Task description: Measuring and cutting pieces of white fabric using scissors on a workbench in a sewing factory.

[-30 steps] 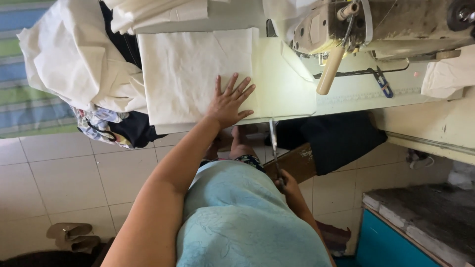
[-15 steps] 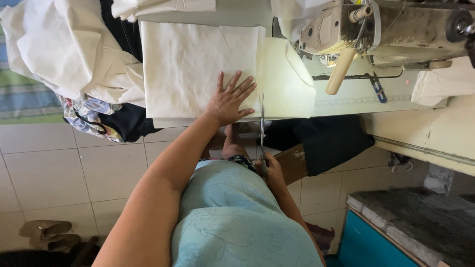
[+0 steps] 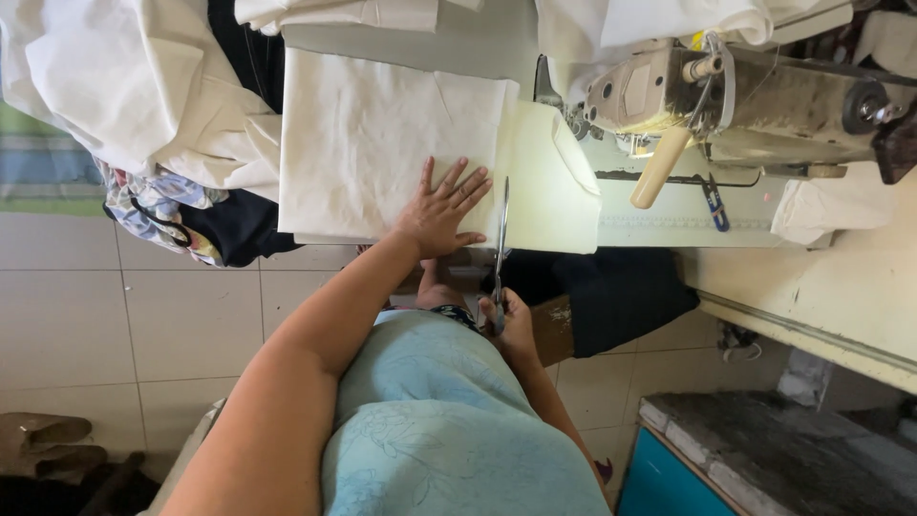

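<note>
Tiled floor (image 3: 143, 325) below, pale sewing table (image 3: 669, 225) above with industrial sewing machine (image 3: 726, 96) on the right side. Heaped white cloth (image 3: 124, 96) and a patterned bundle (image 3: 162, 205) hanging off the table's left end; dark fabric (image 3: 611, 296) draped under the table edge. Sandals (image 3: 43, 444) on the floor, lower left.

Folded cream fabric panel (image 3: 382, 143) lying flat on the table, front edge flush with the table edge, near the machine's needle area. Left hand (image 3: 441, 212) pressed palm-down on the panel's front right corner, fingers spread wide, gripping nothing, likely pinning the cloth flat so it would not shift. Right hand (image 3: 506, 320) below the table edge, closed around the handles of scissors (image 3: 501, 244), blades pointing up and away along the panel's right edge, just beside the left fingertips. Blades apparently near-closed; too thin to tell for sure. Scissors probably lined up along that edge for a cut or trim, with the flat hand steadying close to the line.

Second cream piece (image 3: 554, 182) right of the blades, brightly lit, one corner folded over. Wooden-coloured handle (image 3: 659, 167) angled down from the machine head. Small white cloth (image 3: 826, 205) bunched at the table's far right. Light-blue top (image 3: 439, 420) filling the lower centre of the view.
</note>
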